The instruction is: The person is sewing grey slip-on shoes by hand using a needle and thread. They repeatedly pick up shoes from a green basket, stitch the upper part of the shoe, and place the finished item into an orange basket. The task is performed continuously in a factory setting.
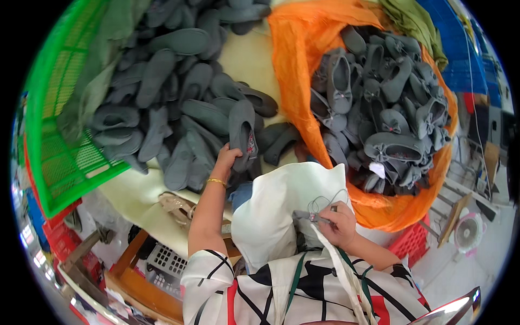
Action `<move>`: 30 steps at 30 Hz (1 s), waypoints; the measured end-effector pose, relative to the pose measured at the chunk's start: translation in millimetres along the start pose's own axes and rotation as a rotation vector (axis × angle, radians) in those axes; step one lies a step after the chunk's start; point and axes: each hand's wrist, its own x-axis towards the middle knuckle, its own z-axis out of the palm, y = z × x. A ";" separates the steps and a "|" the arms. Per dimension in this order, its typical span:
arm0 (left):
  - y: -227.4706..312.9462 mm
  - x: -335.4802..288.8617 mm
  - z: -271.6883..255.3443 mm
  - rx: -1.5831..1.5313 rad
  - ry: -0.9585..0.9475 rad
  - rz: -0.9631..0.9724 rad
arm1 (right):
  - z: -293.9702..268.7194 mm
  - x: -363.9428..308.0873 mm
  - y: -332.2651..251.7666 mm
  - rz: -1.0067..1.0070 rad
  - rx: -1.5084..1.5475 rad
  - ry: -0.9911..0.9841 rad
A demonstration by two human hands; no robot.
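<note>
My left hand (230, 157) is closed on the near end of a dark grey slip-on shoe (242, 130), at the edge of a heap of similar shoes (179, 108). A reddish patterned insole shows inside this shoe. Over my lap, my right hand (339, 222) pinches a small grey bow (306, 216) with a tiny shiny bead at its middle. Thin thread (319, 203) loops up beside those fingers; whether a needle is there I cannot tell. A white cloth (281, 189) covers my lap under the bow.
An orange sack (298, 59) at the right holds several grey shoes with bows (395, 146). At the left stands a green plastic basket (54, 135). A beige sandal (176, 207), a wooden drawer (130, 281) and a white perforated tray (168, 262) lie nearer. A fan (468, 230) stands far right.
</note>
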 end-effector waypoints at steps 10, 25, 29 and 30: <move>119.9 -272.8 -13.7 -0.091 -0.265 0.129 | 11.1 -11.7 -21.1 0.417 0.606 0.327; -11.6 -454.1 57.4 0.917 0.248 0.659 | 56.0 -66.9 -77.5 0.540 0.964 0.076; -11.3 -467.8 78.5 0.926 0.408 0.989 | 57.1 -61.7 -85.3 0.532 0.917 0.037; -16.6 -468.8 86.3 0.895 0.350 0.956 | 55.1 -64.4 -84.4 0.544 0.895 0.037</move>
